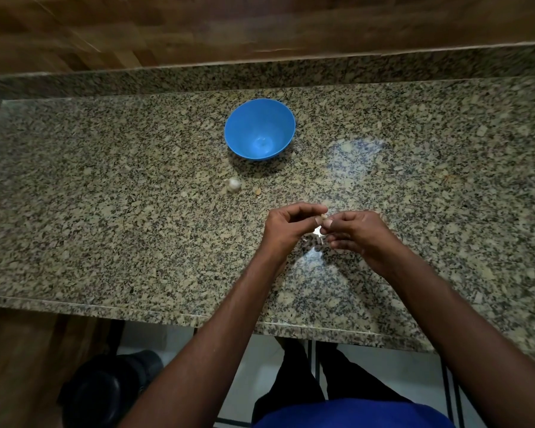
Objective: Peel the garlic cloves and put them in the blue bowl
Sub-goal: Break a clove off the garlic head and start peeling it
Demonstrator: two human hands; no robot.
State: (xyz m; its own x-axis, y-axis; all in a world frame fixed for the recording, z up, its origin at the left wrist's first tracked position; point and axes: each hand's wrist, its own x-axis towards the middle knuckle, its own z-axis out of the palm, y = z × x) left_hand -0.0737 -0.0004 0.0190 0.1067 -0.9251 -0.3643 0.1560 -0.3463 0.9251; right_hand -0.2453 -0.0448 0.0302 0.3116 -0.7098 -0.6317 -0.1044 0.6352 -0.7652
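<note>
The blue bowl (259,128) stands upright on the granite counter (105,211), and nothing shows inside it. A garlic bulb (233,184) lies in front of the bowl, slightly to the left. My left hand (288,225) and my right hand (357,231) meet over the middle of the counter. Both pinch one small garlic clove (323,217) between thumb and fingertips. Bits of white skin (317,239) show just under the fingers. Most of the clove is hidden by the fingers.
A small brownish scrap (257,190) lies right of the bulb. A wooden wall (260,23) rises behind the counter's raised back ledge. The counter's front edge (167,316) runs below my forearms. A dark bin (105,390) stands on the floor at lower left.
</note>
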